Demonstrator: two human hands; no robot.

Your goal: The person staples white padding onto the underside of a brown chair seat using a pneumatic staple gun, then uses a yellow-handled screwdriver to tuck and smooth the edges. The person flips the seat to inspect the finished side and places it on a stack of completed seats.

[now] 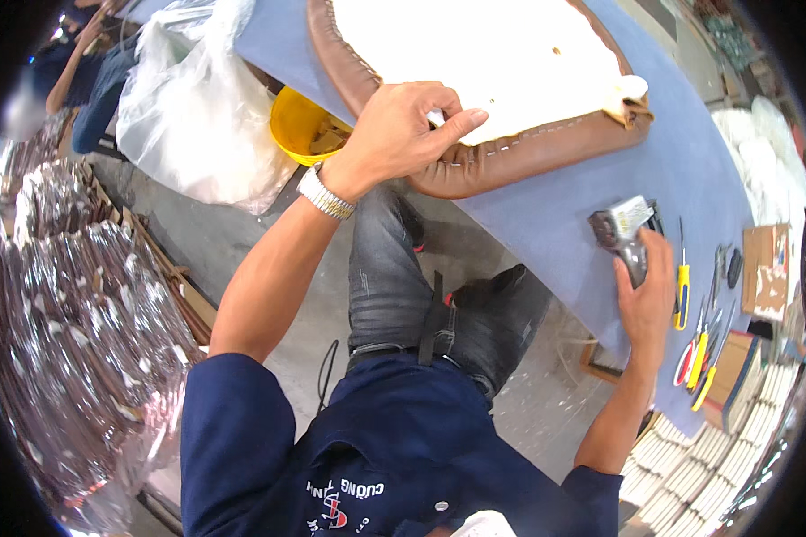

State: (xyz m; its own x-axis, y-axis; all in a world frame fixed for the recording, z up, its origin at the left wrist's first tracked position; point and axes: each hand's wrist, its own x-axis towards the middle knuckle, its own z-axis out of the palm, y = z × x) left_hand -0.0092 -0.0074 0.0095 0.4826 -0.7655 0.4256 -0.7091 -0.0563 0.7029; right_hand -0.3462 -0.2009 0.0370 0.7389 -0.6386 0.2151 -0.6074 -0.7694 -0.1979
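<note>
A brown leather-covered padded panel lies on the blue-topped table, its white underside facing up and a row of staples along the folded leather. My left hand lies over its near left corner, fingers curled and thumb stretched along the edge; the fingertips are partly hidden. Off to the right, my right hand is wrapped round the handle of a black and silver staple gun, slightly blurred, over the tabletop and apart from the panel. A loose leather fold sticks up at the panel's right corner.
Yellow-handled screwdrivers and other hand tools lie at the table's right edge. A yellow bucket and a large clear plastic bag stand left. Plastic-wrapped stacks fill the far left; another person is behind.
</note>
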